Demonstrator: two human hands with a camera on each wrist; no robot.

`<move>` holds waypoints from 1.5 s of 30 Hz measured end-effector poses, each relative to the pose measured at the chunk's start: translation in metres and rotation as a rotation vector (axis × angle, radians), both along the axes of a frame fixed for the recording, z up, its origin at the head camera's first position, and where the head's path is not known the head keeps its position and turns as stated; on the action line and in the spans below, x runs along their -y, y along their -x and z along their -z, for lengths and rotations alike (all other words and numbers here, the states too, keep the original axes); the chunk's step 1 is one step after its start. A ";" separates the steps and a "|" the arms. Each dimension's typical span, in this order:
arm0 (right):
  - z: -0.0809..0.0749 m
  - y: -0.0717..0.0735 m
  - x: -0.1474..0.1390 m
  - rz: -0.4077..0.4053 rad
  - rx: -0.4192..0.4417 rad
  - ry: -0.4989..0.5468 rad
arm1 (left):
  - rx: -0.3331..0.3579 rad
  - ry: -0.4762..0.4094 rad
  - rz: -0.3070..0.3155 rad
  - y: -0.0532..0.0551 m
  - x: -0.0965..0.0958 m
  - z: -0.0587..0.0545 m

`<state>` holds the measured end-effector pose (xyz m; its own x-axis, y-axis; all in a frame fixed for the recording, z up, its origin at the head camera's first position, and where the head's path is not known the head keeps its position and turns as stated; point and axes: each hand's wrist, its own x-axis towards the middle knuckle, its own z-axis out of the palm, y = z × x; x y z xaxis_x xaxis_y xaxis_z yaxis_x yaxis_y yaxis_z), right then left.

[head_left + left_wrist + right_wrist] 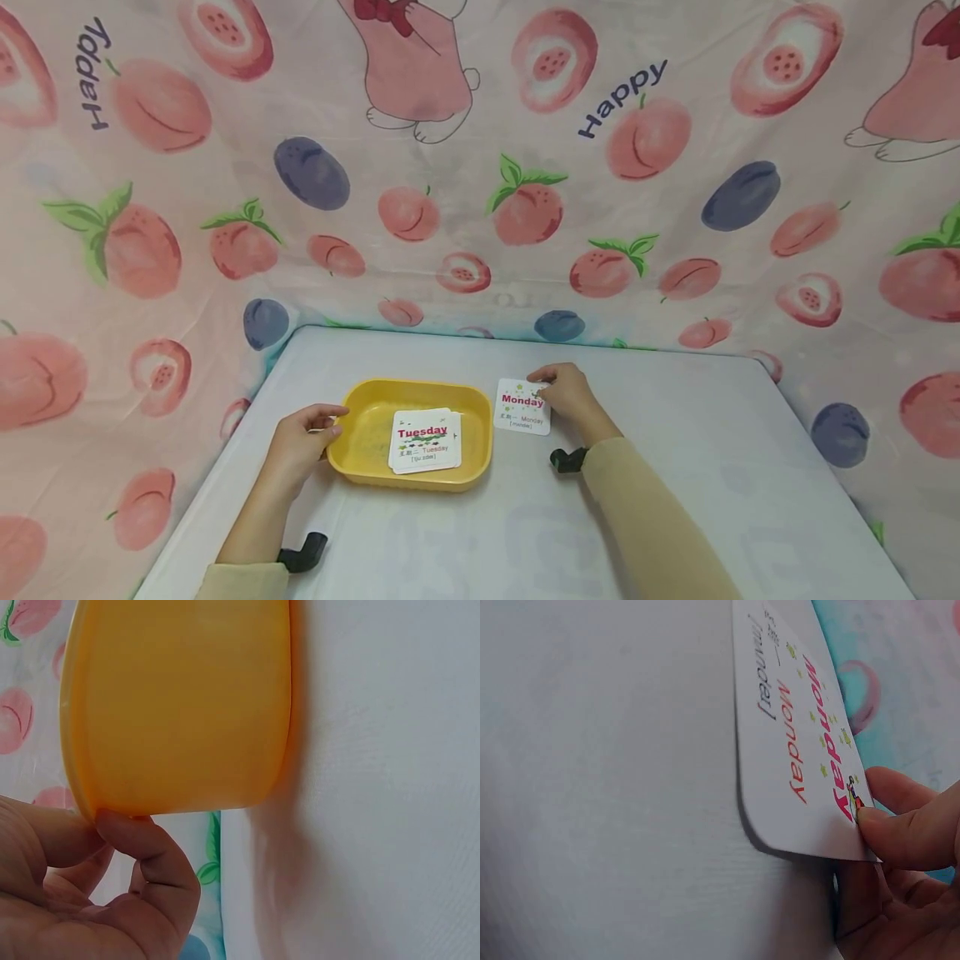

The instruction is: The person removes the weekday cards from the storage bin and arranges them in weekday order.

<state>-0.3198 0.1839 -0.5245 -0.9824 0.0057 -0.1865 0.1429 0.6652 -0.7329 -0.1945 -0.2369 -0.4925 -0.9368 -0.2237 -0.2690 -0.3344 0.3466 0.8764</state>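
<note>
My left hand [298, 440] pinches the left rim of a yellow plastic tray [363, 475]; in the left wrist view, thumb and finger meet at the rim of the tray [187, 712]. Inside the tray lies a small stack of white cards, the top card [424, 442] reading "Tuesday". To the right of the tray, my right hand [572, 398] holds a white "Monday" card [522, 421] by its right edge. The right wrist view shows the thumb on the printed face of the Monday card [787, 750], with other fingers behind it. That card sits close over the table, face up.
A white-covered table [675, 417] lies under everything. Behind it and at the sides hangs a peach-patterned cloth [465, 200]. A black wrist mount [303, 552] is on the left wrist, and another black mount [567, 460] on the right.
</note>
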 end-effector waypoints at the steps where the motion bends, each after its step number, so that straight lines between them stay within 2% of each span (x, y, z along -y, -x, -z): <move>1: 0.001 0.000 0.000 -0.001 -0.009 -0.009 | 0.001 -0.002 -0.001 0.000 0.000 0.000; 8: 0.001 -0.001 0.005 -0.011 -0.043 -0.054 | 0.001 0.001 0.003 0.000 0.001 0.001; 19: -0.001 -0.004 0.009 0.016 -0.097 -0.082 | -0.026 -0.002 -0.001 -0.001 -0.001 0.000; 30: -0.001 -0.006 0.009 0.038 -0.095 -0.050 | -0.039 0.006 0.001 -0.002 -0.001 0.001; 45: -0.010 -0.006 0.005 0.045 -0.102 -0.019 | -0.043 0.013 0.000 -0.001 -0.001 0.003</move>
